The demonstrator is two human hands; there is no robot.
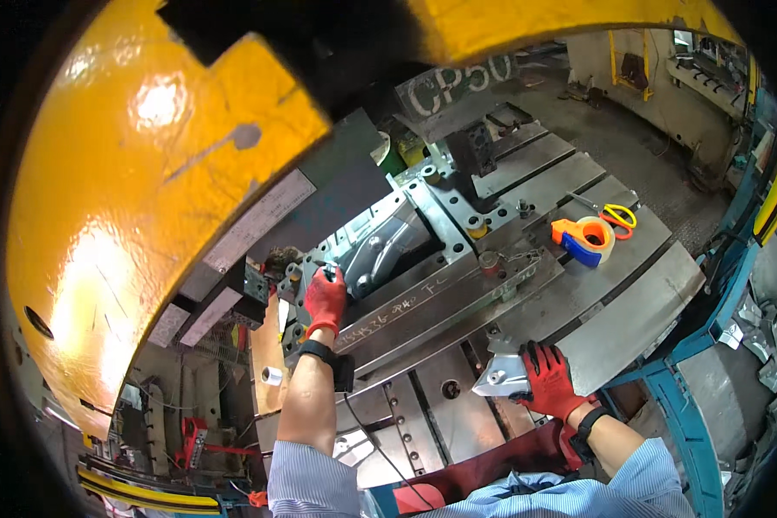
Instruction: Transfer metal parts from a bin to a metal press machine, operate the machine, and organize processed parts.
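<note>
My left hand [325, 302], in a red glove with dark fingertips, reaches to the left end of the press die [445, 216]. Its fingers are drawn together at the die's edge, around something too small to make out. Beside them, a shiny formed sheet-metal part [384, 252] lies in the die opening. Nearer to me, my right hand [551, 384], gloved in red and black, is closed on a small stamped sheet-metal part [504, 376] above the slotted press bed [457, 414]. The glove covers that part's right end.
Overhead at left bulges the yellow press body [190, 155]. An orange and blue tape dispenser [585, 237] and scissors [620, 219] with yellow and red handles lie on the bed at right. A blue frame [686, 432] edges the right side. A white roll [272, 375] stands at left.
</note>
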